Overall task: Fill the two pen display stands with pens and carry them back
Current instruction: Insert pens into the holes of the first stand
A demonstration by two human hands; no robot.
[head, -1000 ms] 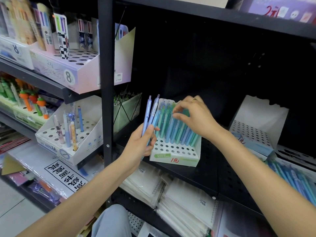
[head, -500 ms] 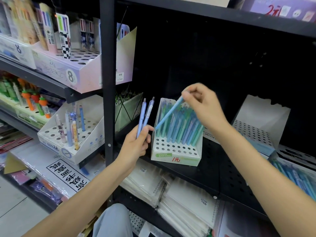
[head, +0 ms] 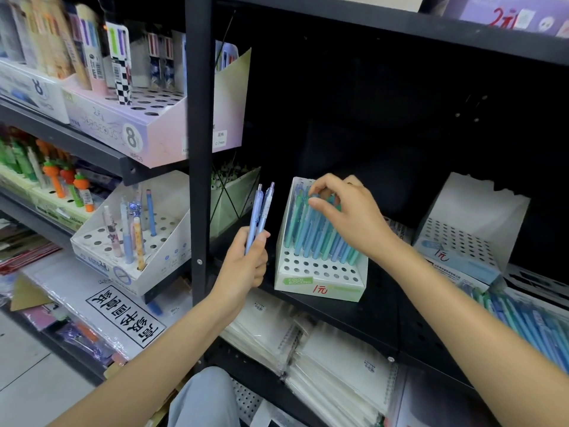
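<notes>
Your right hand (head: 348, 217) covers the tops of the blue and teal pens (head: 320, 238) in the near pen stand (head: 320, 282) on the black shelf (head: 381, 315); fingers curled down among them, but I cannot tell whether they pinch one. Too many pens packed together to count. Your left hand (head: 246, 266), just left of the stand, grips two lavender-blue pens (head: 258, 214) upright. Second stand (head: 468, 235) sits far right, its holes bare. At the right edge, loose blue pens (head: 523, 322) are cut off.
</notes>
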